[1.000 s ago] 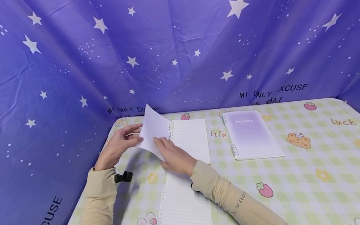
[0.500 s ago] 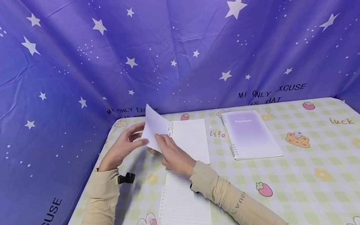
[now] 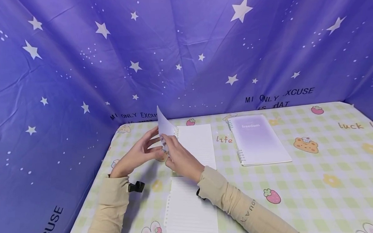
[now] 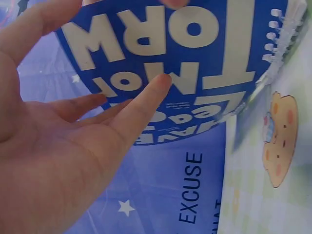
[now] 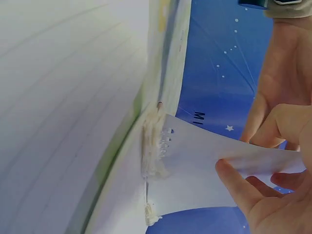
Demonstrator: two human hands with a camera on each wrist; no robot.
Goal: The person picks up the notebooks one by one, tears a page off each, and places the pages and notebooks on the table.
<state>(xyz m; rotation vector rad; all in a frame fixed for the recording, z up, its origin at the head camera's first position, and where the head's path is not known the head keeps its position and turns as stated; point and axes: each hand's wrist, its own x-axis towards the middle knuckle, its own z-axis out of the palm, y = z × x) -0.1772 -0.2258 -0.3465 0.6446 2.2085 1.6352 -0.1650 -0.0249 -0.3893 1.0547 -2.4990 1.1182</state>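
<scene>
Facing the blue lettered cover (image 4: 141,48), the left hand (image 3: 139,151) is held with loosely spread fingers. The cover, tilted up, is pinched by the right hand (image 3: 185,159). Its open notebook (image 3: 199,141) is laid on checked cloth (image 3: 307,175); nearer the person, lined paper (image 3: 192,209) is placed; farther right, a purple notebook (image 3: 256,143) is set.

- The ring notebook (image 3: 198,141) lies open near the far edge of the table (image 3: 303,203), toward the left corner.
- Its blue cover (image 4: 161,53) stands up and bends.
</scene>
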